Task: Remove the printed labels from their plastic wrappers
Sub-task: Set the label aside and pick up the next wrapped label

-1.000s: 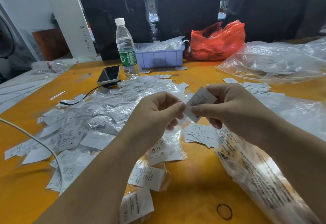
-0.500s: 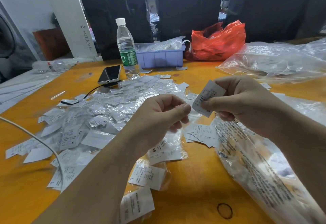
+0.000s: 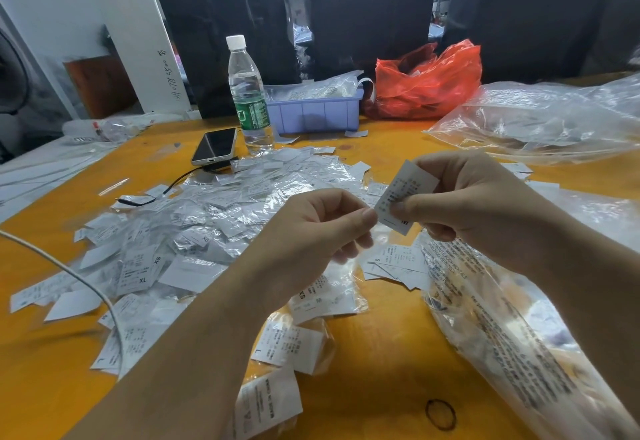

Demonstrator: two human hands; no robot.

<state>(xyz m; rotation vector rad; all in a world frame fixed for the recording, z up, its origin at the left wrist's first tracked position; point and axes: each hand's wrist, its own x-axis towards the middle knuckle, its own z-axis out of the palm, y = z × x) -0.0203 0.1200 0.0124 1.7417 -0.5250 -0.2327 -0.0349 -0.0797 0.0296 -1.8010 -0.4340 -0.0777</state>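
My right hand (image 3: pixel 485 211) pinches a white printed label (image 3: pixel 410 190) between thumb and fingers, holding it tilted above the orange table (image 3: pixel 381 353). My left hand (image 3: pixel 311 235) pinches at the label's lower left edge with thumb and forefinger; I cannot make out clear plastic there. A wide pile of labels in clear plastic wrappers (image 3: pixel 214 218) covers the table left of my hands. A small stack of bare labels (image 3: pixel 398 263) lies just below my hands. More wrapped labels (image 3: pixel 291 346) lie near my left forearm.
At the back stand a water bottle (image 3: pixel 247 93), a phone (image 3: pixel 214 146), a purple bin (image 3: pixel 315 114) and a red bag (image 3: pixel 429 79). Clear bags (image 3: pixel 540 121) lie back right, a printed plastic bag (image 3: pixel 512 335) under my right arm. A white cable (image 3: pixel 86 280) crosses the left.
My right hand drew the label up and right, away from my left hand. My left hand has since come back to the label's edge.
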